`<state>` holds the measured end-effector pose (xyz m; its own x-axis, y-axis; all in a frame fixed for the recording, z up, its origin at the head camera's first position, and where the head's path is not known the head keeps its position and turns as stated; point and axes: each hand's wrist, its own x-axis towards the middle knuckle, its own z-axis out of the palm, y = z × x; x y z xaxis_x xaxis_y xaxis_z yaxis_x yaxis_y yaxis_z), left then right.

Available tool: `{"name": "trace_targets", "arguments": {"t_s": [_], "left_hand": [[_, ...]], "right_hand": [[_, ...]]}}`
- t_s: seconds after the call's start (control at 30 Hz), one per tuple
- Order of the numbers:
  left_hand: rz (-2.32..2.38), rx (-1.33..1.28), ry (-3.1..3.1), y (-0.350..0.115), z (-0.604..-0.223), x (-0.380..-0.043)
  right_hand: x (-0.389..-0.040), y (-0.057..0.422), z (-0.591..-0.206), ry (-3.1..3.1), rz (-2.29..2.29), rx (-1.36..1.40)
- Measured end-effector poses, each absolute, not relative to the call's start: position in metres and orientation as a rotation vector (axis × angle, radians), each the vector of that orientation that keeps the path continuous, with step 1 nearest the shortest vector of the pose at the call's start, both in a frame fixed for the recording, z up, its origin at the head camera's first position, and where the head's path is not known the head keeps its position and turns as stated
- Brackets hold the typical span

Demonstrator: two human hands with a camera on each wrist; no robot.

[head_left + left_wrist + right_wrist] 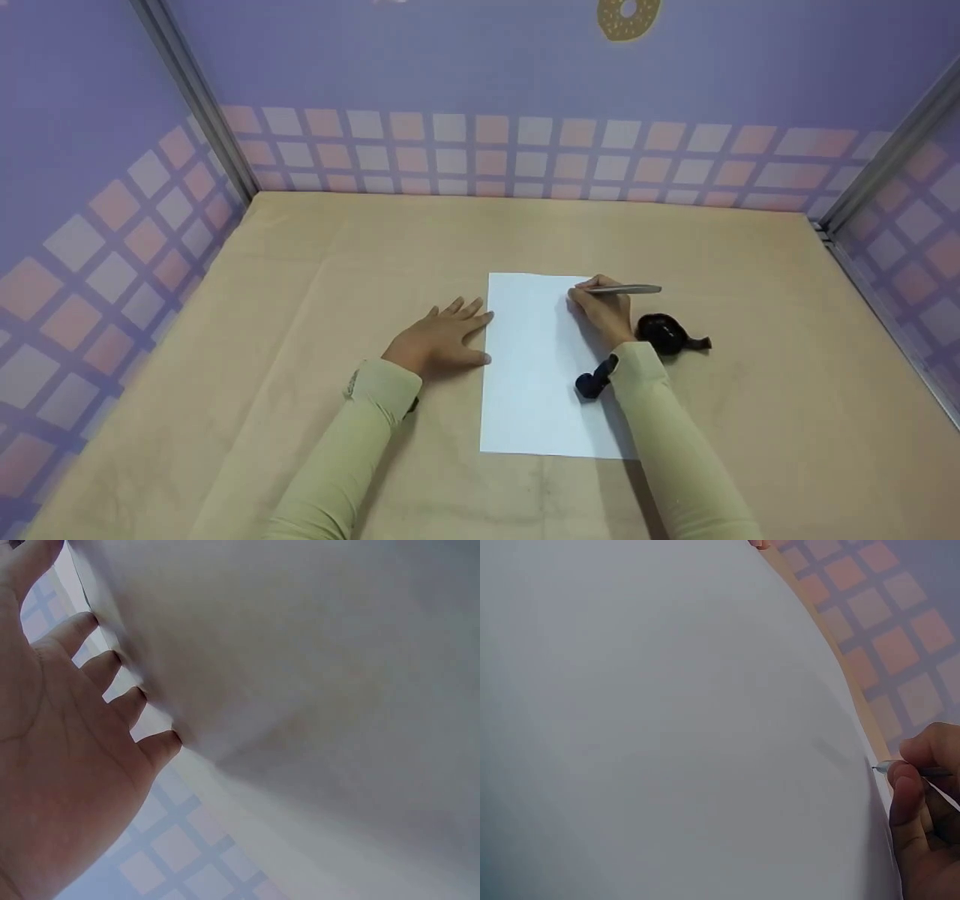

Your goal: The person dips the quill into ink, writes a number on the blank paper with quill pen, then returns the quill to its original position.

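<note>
A sheet of white paper (pixel 529 360) lies on the cloth-covered table. My right hand (pixel 606 307) pinches a grey pen (pixel 634 289) over the sheet's upper right part. In the right wrist view, thumb and fingers hold the pen (pixel 885 765) close to its tip; I cannot tell whether the tip touches the paper. My left hand (pixel 442 337) rests on the cloth at the sheet's left edge, fingers spread, with thumb and fingertips at that edge. The left wrist view shows the left hand's palm (pixel 67 750) and straight fingers.
Right of the paper, beside the right wrist, lies a glossy black rounded thing (pixel 661 334) with a short narrow neck. A dark wrist camera (pixel 592 382) juts from the right sleeve over the sheet. Tile-patterned walls (pixel 491 150) border the table's back and sides.
</note>
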<state>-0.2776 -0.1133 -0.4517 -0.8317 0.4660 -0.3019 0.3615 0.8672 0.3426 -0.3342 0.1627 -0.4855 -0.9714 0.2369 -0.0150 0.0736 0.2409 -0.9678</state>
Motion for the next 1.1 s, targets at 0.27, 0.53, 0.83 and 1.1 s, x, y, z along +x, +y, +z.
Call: {"name": "trace_targets", "arguments": {"t_s": [0.27,0.53,0.83,1.1], "left_hand": [[0.373,0.618,2.673,-0.1138,-0.452,-0.2776],[0.37,0.643,2.665,-0.1142,-0.452,-0.2783],[0.395,0.646,2.652,-0.1147,-0.4497,-0.2774],[0.4,0.649,2.656,-0.1146,-0.4505,-0.2781]], "right_hand": [[-0.3348,0.1599,-0.4867,-2.352,1.838,-0.269],[-0.3341,0.1573,-0.486,-2.371,1.801,-0.208],[-0.3338,0.1576,-0.4877,-2.328,1.885,-0.165],[-0.3358,0.1585,-0.4897,-2.348,1.946,-0.167]]}}
